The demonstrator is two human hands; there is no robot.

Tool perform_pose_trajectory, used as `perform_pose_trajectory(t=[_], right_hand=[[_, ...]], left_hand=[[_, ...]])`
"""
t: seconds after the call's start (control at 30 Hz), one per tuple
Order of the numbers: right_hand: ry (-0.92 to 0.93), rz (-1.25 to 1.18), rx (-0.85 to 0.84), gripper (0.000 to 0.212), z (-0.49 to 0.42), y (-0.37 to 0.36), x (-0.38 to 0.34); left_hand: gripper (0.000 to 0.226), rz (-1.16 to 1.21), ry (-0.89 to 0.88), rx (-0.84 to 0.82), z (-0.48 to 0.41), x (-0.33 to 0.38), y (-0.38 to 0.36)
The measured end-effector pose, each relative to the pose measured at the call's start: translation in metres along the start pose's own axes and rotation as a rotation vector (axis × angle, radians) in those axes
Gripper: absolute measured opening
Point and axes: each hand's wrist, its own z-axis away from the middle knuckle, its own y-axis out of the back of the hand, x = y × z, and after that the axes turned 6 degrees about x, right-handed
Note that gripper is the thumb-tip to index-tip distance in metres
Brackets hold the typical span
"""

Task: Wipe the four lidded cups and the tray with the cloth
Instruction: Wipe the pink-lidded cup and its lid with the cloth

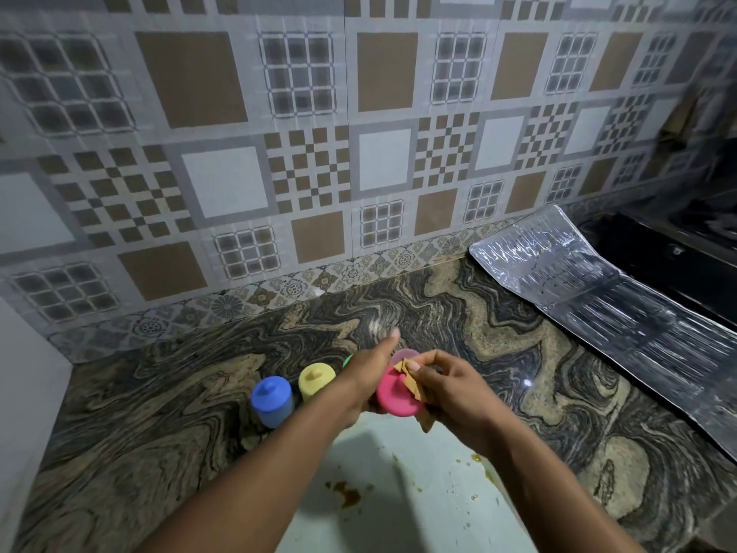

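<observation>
2 hands meet: left hand fingers clench the pink cup; right hand fingers press cloth onto its lid.

Two forearms in view, both bare from the frame's lower edge to the wrist; no sleeve shows on either. Left hand: bare; no ring, band or glove visible; fingertips blurred. Right hand: bare; fingernails short and unpainted; wrist unadorned.
</observation>
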Motion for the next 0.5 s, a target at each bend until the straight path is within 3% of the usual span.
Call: perform_pose_trajectory(t=[0.07, 0.13, 0.23, 0.3, 0.4, 0.43, 0.5], right_hand=[[0.049, -0.007, 0.014, 0.017, -0.002, -0.005, -0.002], [0.168, -0.070, 0.168, 0.018, -0.001, -0.021, 0.008], [0.224, -0.166, 0.355, 0.013, 0.005, -0.041, 0.030], [0.167, -0.177, 0.357, 0.012, 0.006, -0.036, 0.032], [0.047, -0.086, 0.157, 0.016, 0.001, -0.013, 0.015], [0.019, -0.059, 0.087, 0.018, 0.000, -0.007, 0.008], [0.024, -0.074, 0.031, 0.023, -0.001, -0.008, 0.002]], left_hand=[[0.051, -0.077, -0.143, 0.221, 0.002, 0.010, -0.007], [0.051, -0.094, -0.228, 0.536, 0.006, 0.011, -0.016], [0.054, 0.098, -0.158, 0.722, 0.012, 0.003, -0.024], [0.058, 0.091, -0.070, 0.589, 0.011, -0.006, -0.019], [0.061, -0.032, -0.060, 0.140, 0.016, 0.001, 0.000], [0.062, -0.119, -0.101, 0.070, 0.014, 0.008, 0.005], [0.059, -0.271, -0.210, 0.156, 0.010, 0.020, 0.006]])
